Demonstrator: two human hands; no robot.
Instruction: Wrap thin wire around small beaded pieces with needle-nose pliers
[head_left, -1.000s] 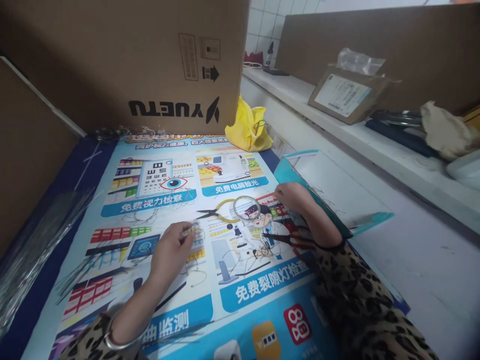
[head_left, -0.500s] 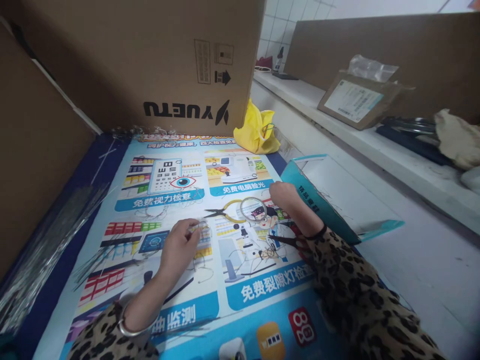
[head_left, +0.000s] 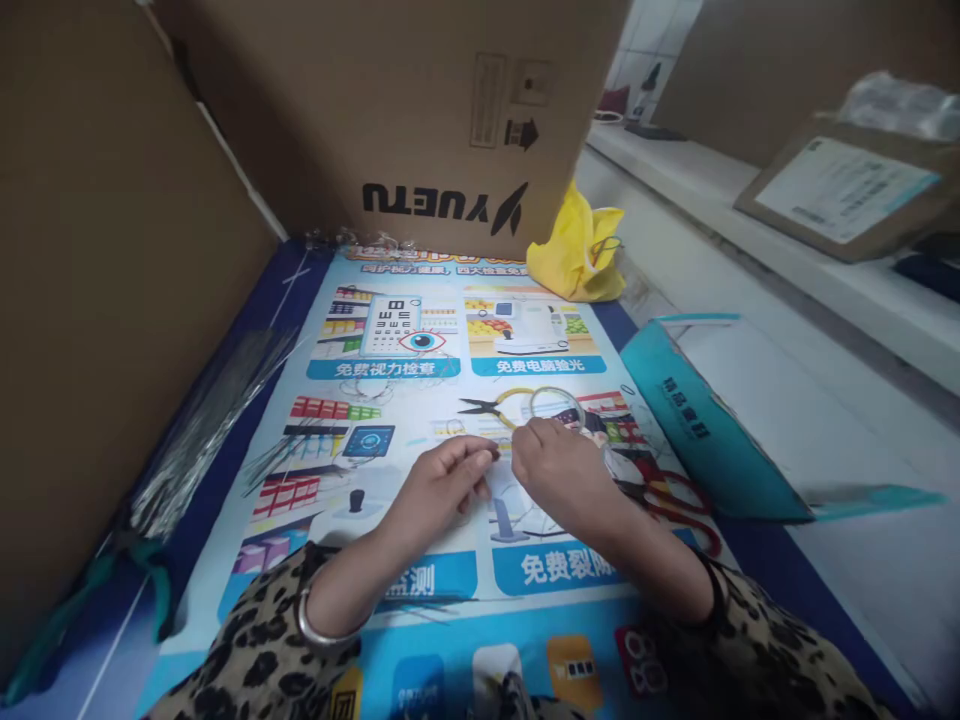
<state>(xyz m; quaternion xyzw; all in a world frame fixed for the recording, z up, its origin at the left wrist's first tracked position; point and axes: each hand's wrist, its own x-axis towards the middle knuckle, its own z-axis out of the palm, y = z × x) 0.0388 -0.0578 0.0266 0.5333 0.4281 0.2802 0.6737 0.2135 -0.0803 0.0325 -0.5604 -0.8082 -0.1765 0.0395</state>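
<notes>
My left hand (head_left: 442, 482) is closed in a pinch, with a small dark bit at its fingertips that is too small to name. Just beside it, my right hand (head_left: 562, 475) is closed too, knuckles up; whatever its fingers hold is hidden. The two hands almost meet over the printed poster (head_left: 405, 405). Beyond them lie yellow-handled pliers (head_left: 487, 408), jaws pointing left. A pale round ring (head_left: 576, 402) overlaps their handles, partly behind my right hand. Red-handled scissors (head_left: 686, 500) rest by my right forearm, partly covered.
Thin wires (head_left: 289, 450) lie on the poster's left side. A bundle of shiny strips (head_left: 202, 440) and teal-handled pliers (head_left: 157, 575) are further left. Large cardboard (head_left: 420, 110) stands at the back. A yellow bag (head_left: 574, 260) and an opened teal box (head_left: 697, 430) are on the right.
My right hand has come left and nearer, from beside the teal box to my left hand. My left hand has lifted its wrist position rightward. The view has turned left.
</notes>
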